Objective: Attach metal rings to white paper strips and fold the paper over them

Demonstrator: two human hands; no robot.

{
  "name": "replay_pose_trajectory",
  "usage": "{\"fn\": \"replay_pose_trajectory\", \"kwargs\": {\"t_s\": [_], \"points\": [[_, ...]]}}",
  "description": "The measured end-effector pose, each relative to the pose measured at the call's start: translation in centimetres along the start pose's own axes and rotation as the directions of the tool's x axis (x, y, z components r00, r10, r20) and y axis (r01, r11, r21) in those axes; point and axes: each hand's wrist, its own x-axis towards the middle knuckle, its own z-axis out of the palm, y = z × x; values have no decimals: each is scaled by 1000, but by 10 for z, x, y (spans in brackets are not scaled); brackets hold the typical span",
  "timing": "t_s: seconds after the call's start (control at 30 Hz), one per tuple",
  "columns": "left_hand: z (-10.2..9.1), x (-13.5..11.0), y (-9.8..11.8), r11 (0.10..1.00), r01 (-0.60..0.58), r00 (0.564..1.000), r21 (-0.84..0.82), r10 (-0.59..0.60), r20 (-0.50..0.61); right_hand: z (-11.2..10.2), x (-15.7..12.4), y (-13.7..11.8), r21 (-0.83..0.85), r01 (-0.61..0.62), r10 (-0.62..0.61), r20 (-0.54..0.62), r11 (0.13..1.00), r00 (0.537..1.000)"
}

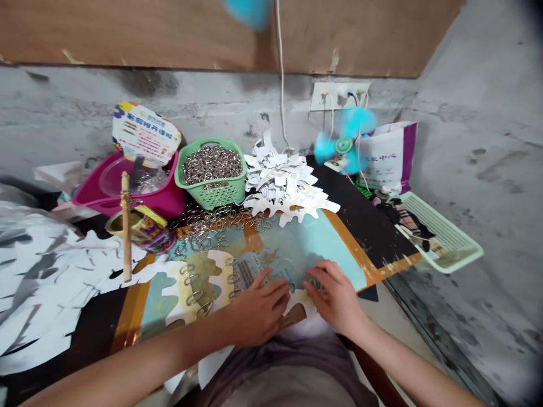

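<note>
Fingers of the left hand (258, 308) and right hand (335, 297) are laid on a white cutout (302, 302) — whether pinched cannot be told.

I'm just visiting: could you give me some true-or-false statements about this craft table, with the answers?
1. The green basket holds metal rings. True.
2. The blue fan stands left of the basket. False: the blue fan is to its right.
3. The left hand and right hand both rest on the coloured board. True.
4. The pink tub sits inside the basket. False: the pink tub stands beside it, on its left.
</note>
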Motion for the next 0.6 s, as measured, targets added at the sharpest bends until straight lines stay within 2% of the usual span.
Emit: {"fn": "replay_pose_trajectory", "kwargs": {"t_s": [0.03,0.17,0.3,0.43,0.53,0.6], "points": [[0,0,2,1000,28,1000,-7,-28,-1,3,3,1,-24,-13,13,13,1000,1000],[-1,-2,7,970,178,978,-167,-193,-83,13,10,-3,-71,-1,17,219,997,976],[-2,0,8,868,319,895,-381,-408,-180,11,15,-11,-83,-21,49,342,996,938],[-3,4,8,830,395,866,-394,-480,-144,10,16,-15,-106,-56,90,356,993,930],[-3,3,5,842,444,855,-306,-501,-137,12,15,-12,-6,-44,43,311,999,949],[-2,2,5,868,445,864,-221,-481,-146,12,16,-9,71,-21,0,288,997,958]]}}
